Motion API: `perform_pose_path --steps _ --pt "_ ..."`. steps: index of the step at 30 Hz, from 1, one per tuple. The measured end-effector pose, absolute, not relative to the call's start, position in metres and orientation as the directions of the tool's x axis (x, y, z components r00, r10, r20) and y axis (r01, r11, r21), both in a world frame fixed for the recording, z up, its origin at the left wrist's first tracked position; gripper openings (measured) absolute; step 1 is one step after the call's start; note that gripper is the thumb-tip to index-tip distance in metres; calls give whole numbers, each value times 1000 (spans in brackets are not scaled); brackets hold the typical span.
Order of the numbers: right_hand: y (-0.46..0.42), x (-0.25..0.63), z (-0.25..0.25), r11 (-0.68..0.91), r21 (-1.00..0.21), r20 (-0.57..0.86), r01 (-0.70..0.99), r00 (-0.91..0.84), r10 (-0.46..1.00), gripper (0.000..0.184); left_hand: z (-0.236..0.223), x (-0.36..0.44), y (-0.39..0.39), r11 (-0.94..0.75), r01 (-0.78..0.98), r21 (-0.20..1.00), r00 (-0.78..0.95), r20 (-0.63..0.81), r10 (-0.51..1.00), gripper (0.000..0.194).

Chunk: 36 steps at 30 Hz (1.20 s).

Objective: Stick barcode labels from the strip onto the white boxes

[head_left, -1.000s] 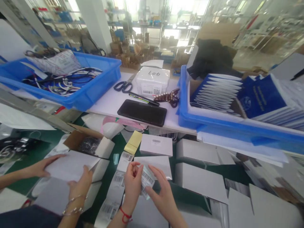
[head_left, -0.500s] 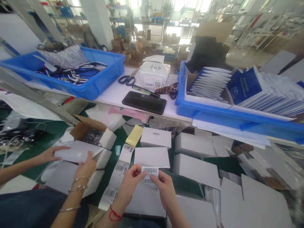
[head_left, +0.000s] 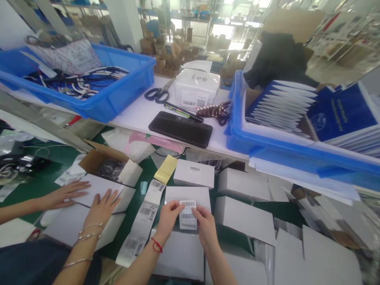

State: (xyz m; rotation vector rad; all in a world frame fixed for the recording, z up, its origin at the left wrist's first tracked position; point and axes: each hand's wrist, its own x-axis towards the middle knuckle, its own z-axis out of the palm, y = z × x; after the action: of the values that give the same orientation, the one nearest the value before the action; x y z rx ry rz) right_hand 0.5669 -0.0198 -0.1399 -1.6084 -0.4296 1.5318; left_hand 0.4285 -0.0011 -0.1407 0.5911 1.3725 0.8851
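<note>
white label (head_left: 188, 222), seen from my head, is pinched by my left grip (head_left: 169, 217) and my right grip (head_left: 207, 226), over white boxes (head_left: 178, 255). i should hold just its edges, flat and straight, so it won't crease.

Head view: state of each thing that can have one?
Barcode label: held between left hand and right hand
Label strip: laid out lengthwise
Brown-lined box: open, filled
Barcoded white box: closed
Left bin: uncovered, holding cables
Right bin: uncovered, holding booklets
Phone: lying flat
</note>
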Motion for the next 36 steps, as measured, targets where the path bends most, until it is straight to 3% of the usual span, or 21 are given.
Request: perform_pose_path --steps 5,12,19,22,25,29,36 --pt "-7 567 -161 -571 -800 -596 -184 349 723 45 -153 432 10 566 -130 814 -39 -574 818 22" --pt "0 566 -179 -591 -806 -546 -24 413 729 47 -176 430 15 549 29 835 -90 -545 834 34" --pt "7 562 -179 -599 -785 -481 157 453 750 42 -174 423 4 364 244 899 -222 -313 923 15" --pt "10 562 -175 -603 -766 -463 225 458 759 39 -173 427 -4 101 426 899 -90 -68 994 19" --pt "11 562 -174 -606 -745 -449 279 461 765 38 -178 433 -9 -161 548 821 111 119 987 30" --pt "10 563 -174 -607 -722 -438 332 460 773 37 -186 438 -9 -287 586 758 254 165 953 38" --pt "10 564 -175 -595 -716 -426 364 448 786 36 -190 440 -3 -307 585 751 290 160 943 40"
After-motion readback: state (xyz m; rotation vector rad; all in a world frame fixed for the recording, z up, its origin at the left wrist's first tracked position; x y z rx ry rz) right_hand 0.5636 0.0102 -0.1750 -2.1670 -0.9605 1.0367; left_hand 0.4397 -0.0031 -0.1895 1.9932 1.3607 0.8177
